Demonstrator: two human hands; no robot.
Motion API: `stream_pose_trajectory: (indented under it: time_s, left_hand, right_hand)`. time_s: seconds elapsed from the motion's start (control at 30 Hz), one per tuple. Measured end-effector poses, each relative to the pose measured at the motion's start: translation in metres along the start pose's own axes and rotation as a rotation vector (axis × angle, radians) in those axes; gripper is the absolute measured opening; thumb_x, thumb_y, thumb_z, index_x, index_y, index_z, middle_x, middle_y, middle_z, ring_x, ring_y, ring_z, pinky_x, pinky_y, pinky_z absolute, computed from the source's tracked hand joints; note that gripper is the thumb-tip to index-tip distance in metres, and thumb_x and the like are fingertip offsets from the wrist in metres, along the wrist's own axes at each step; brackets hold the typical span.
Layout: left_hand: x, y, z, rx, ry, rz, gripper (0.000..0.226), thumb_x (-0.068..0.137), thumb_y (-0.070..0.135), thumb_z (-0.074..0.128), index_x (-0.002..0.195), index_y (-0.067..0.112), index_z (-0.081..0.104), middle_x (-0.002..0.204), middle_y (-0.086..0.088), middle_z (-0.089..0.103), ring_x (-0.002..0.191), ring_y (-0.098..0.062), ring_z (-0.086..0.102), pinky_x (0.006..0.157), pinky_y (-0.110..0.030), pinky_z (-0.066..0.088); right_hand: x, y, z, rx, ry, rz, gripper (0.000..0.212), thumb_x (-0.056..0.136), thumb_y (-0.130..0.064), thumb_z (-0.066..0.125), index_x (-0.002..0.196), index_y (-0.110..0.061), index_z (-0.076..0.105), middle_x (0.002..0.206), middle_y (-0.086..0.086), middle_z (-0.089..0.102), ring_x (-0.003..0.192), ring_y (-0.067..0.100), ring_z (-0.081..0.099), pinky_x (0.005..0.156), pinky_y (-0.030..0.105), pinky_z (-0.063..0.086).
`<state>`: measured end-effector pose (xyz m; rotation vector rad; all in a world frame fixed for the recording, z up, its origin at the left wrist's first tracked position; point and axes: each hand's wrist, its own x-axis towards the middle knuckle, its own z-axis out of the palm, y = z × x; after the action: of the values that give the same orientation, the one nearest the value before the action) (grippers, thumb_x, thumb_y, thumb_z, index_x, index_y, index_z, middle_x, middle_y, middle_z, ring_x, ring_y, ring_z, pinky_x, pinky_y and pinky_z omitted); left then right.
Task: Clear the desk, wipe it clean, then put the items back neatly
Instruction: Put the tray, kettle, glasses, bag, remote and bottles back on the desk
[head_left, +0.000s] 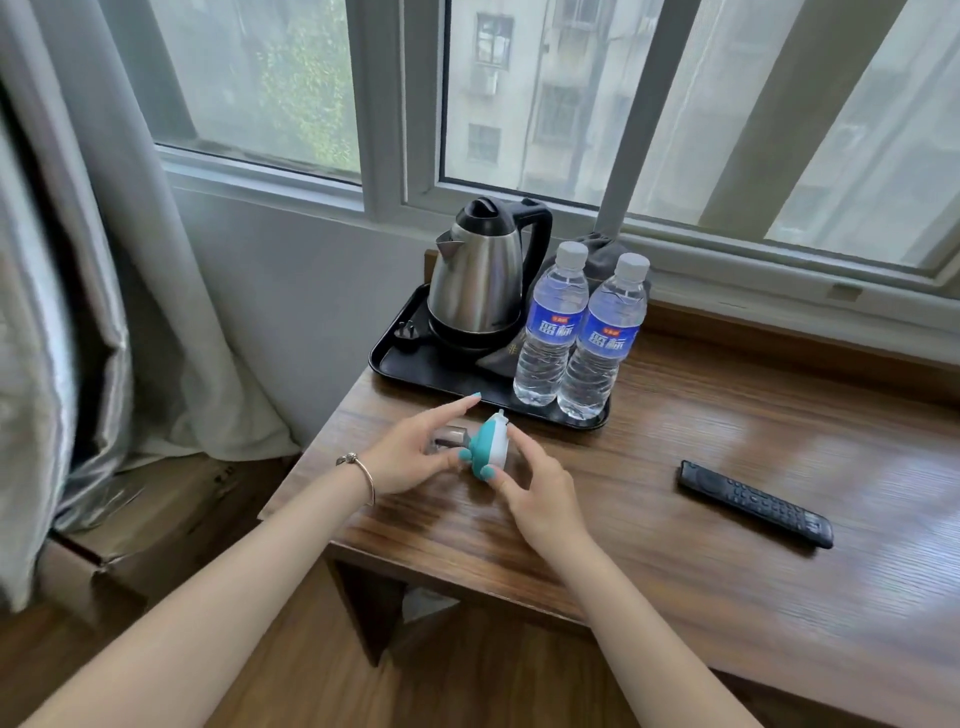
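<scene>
Over desk's left end, both hands on one small gadget.
Device: teal-and-white plug-in unit (488, 441) with clear bottle section, held tilted just above the wooden desk (727, 467), between the two hands.
Left hand (415, 454): thumb and lower fingers curled round the clear end; index finger straight, pointing toward tray.
Right hand (540, 493): pinches the white end with thumb and fingertips.
Tray (405, 364): black, behind hands; kettle (480, 270) and two water bottles (576, 332) on it.
Remote (756, 503): flat on desk, well right of hands.
</scene>
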<state>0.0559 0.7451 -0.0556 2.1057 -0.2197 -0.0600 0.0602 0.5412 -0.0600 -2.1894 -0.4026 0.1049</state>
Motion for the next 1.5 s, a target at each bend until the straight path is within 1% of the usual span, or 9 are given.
stream_pose_trajectory:
  time_s: [0.1,0.27,0.57,0.7,0.93,1.07,1.17,1.33,1.5]
  left_hand:
    - [-0.002,-0.002,0.003,0.088,0.075,0.009,0.068,0.087,0.012,0.069,0.137,0.042,0.034,0.132,0.006,0.055,0.093,-0.002,0.053,0.084,-0.007,0.042]
    - [-0.003,-0.006,0.011,0.152,0.142,0.062,0.055,0.083,0.001,0.070,0.133,0.018,0.055,0.118,-0.001,0.058,0.096,0.008,0.053,0.078,-0.003,0.039]
    - [-0.023,0.000,0.006,-0.192,0.366,-0.009,0.049,0.079,0.001,0.074,0.116,0.030,0.063,0.120,0.001,0.061,0.111,-0.007,0.060,0.093,-0.019,0.049]
    - [-0.018,0.005,-0.002,-0.255,0.418,0.019,0.045,0.077,0.002,0.076,0.115,0.024,0.064,0.119,0.002,0.062,0.109,-0.005,0.062,0.093,-0.018,0.050]
    - [0.004,-0.005,-0.028,-0.241,0.531,0.131,0.040,0.076,0.002,0.078,0.112,0.015,0.066,0.112,-0.004,0.062,0.098,-0.002,0.063,0.089,-0.015,0.048]
    - [0.018,-0.013,-0.050,-0.193,0.496,0.177,0.040,0.074,0.010,0.081,0.106,0.029,0.065,0.107,0.008,0.062,0.099,0.000,0.060,0.088,-0.019,0.050]
    - [0.026,-0.020,-0.074,-0.342,0.410,0.136,0.046,0.075,0.008,0.080,0.115,0.024,0.063,0.112,0.003,0.065,0.107,-0.003,0.060,0.091,-0.024,0.052]
    - [0.045,-0.033,-0.125,-0.314,0.344,0.089,0.061,0.086,0.006,0.069,0.140,0.019,0.045,0.121,-0.003,0.064,0.114,-0.009,0.060,0.103,-0.020,0.043]
    - [0.080,-0.040,-0.151,-0.275,0.284,0.095,0.053,0.089,-0.003,0.061,0.137,0.018,0.051,0.134,-0.005,0.056,0.126,-0.014,0.051,0.104,-0.016,0.038]
  right_hand:
    - [-0.001,-0.001,0.003,-0.014,0.004,-0.009,0.063,0.091,-0.024,0.068,0.148,-0.021,0.042,0.136,0.001,0.059,0.125,0.022,0.051,0.105,0.030,0.036]
    - [-0.005,-0.001,0.009,0.013,0.048,-0.009,0.056,0.095,-0.009,0.058,0.148,-0.019,0.042,0.135,0.002,0.060,0.128,0.025,0.052,0.112,0.048,0.036]
    - [-0.004,-0.027,0.004,0.433,0.017,0.075,0.050,0.097,0.000,0.053,0.144,-0.017,0.046,0.134,-0.016,0.051,0.111,-0.016,0.054,0.097,0.008,0.043]
    - [0.009,-0.044,0.012,0.636,0.049,0.137,0.043,0.098,-0.014,0.058,0.139,-0.022,0.053,0.124,-0.005,0.067,0.109,0.007,0.065,0.096,0.034,0.054]
    - [0.044,-0.073,0.041,0.796,0.165,0.180,0.058,0.086,-0.004,0.072,0.139,-0.019,0.053,0.113,0.009,0.072,0.096,0.010,0.069,0.088,0.036,0.057]
    - [0.070,-0.085,0.048,0.838,0.278,0.138,0.044,0.084,0.001,0.072,0.117,-0.027,0.065,0.108,0.015,0.073,0.095,0.019,0.070,0.092,0.045,0.056]
    - [0.087,-0.091,0.051,0.774,0.283,0.082,0.048,0.082,0.001,0.074,0.122,-0.022,0.063,0.109,0.015,0.072,0.098,0.019,0.071,0.091,0.042,0.056]
    - [0.119,-0.094,0.051,0.619,0.278,0.113,0.052,0.078,0.004,0.077,0.124,-0.006,0.055,0.118,0.013,0.067,0.093,0.007,0.068,0.084,0.022,0.056]
    - [0.153,-0.088,0.047,0.478,0.191,0.176,0.050,0.077,0.007,0.077,0.121,-0.003,0.056,0.121,0.014,0.066,0.096,0.011,0.067,0.077,0.014,0.054]
